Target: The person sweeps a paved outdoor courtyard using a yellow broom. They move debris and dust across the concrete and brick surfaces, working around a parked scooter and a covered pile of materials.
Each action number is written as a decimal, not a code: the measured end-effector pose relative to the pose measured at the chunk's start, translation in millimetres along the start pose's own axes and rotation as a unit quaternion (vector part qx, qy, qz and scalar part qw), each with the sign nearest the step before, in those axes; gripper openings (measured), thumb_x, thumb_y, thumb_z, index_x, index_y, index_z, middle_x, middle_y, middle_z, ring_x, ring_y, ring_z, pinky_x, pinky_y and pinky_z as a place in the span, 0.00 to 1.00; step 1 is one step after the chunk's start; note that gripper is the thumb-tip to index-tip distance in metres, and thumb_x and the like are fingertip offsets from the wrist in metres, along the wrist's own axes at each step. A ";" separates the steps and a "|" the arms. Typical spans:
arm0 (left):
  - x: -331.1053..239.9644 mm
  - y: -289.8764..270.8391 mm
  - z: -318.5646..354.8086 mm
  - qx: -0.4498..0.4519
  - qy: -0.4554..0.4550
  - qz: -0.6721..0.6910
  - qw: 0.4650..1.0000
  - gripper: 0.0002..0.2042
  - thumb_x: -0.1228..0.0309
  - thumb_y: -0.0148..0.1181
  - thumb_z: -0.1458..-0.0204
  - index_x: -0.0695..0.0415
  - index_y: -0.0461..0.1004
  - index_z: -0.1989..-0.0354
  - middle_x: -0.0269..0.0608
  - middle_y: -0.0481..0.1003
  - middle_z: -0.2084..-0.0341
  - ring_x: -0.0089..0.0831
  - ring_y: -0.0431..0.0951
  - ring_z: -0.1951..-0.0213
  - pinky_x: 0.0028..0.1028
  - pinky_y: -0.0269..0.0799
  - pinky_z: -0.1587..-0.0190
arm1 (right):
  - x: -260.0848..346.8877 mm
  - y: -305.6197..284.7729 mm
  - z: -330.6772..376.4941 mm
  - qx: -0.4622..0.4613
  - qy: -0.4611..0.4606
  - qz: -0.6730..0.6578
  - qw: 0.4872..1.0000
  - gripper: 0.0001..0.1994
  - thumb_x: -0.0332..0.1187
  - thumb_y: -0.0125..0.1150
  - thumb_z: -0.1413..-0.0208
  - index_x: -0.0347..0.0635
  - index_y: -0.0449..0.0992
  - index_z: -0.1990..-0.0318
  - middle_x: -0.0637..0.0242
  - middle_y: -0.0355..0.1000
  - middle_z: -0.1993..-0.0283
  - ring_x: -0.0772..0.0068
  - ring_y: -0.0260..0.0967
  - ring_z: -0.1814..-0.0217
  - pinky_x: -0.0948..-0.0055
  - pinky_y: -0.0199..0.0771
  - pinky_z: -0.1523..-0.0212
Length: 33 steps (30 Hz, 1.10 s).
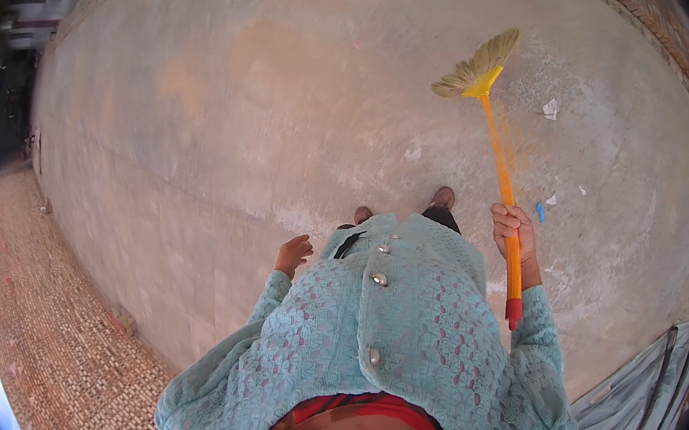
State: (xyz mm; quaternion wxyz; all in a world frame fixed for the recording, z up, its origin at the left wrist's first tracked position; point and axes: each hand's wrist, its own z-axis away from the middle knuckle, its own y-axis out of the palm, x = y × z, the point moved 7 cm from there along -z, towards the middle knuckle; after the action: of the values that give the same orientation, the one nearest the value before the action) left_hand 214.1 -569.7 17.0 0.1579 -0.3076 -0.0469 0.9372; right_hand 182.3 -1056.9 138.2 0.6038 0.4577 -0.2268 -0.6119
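Note:
My right hand (514,228) is wrapped round the orange handle of a broom (499,159), close to its red end cap. The broom slants away from me, and its fanned, greenish-straw bristles with a yellow collar are at the far end, over the concrete floor. Whether the bristles touch the floor, I cannot tell. Beside my teal jacket, my left hand (294,253) hangs with nothing in it, its fingers loosely apart. Right of the broom lie a crumpled white scrap (550,110), a small blue wrapper (540,211) and a white scrap (552,200).
Concrete floor (228,115) spreads ahead and to both sides. A brick wall (75,311) runs along the left. Grey-blue sheeting (639,406) hangs at the lower right. My shoes (443,198) stand on the floor just ahead of the jacket hem.

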 end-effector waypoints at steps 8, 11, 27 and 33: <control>-22.2 -12.5 35.8 -0.053 0.004 0.013 0.999 0.19 0.67 0.50 0.57 0.57 0.65 0.54 0.33 0.72 0.72 0.22 0.72 0.68 0.24 0.63 0.71 | -10.4 -52.0 -122.7 -0.018 0.112 0.015 0.993 0.04 0.24 0.43 0.52 0.33 0.56 0.70 0.67 0.57 0.78 0.83 0.57 0.85 0.87 0.62 0.85; -26.0 -14.5 57.5 -0.080 0.003 0.015 0.997 0.19 0.67 0.50 0.57 0.57 0.65 0.54 0.33 0.72 0.71 0.22 0.72 0.68 0.24 0.63 0.70 | 14.6 -61.6 -129.9 -0.015 0.101 -0.038 0.994 0.05 0.23 0.42 0.52 0.31 0.56 0.70 0.65 0.57 0.78 0.82 0.59 0.84 0.86 0.63 0.84; -0.5 25.4 -47.3 0.037 0.104 -0.268 0.957 0.09 0.68 0.46 0.56 0.52 0.70 0.66 0.32 0.71 0.74 0.23 0.72 0.73 0.26 0.65 0.74 | 149.1 15.3 4.8 -0.110 -0.211 0.052 0.970 0.04 0.25 0.41 0.49 0.33 0.57 0.72 0.70 0.54 0.80 0.85 0.54 0.85 0.90 0.58 0.86; -76.2 43.3 -50.4 0.025 -0.082 0.039 0.996 0.16 0.68 0.48 0.57 0.56 0.67 0.57 0.33 0.72 0.73 0.21 0.72 0.72 0.23 0.63 0.75 | 38.5 95.9 16.4 -0.061 -0.172 0.025 0.983 0.06 0.27 0.41 0.47 0.34 0.57 0.73 0.70 0.52 0.80 0.86 0.54 0.85 0.89 0.58 0.86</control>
State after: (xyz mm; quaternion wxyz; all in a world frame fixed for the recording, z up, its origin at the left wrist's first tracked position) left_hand 290.3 -635.9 11.1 0.1249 -0.2272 -0.0238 0.9655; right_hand 225.3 -1114.0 214.6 0.5976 0.3022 -0.3011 -0.6789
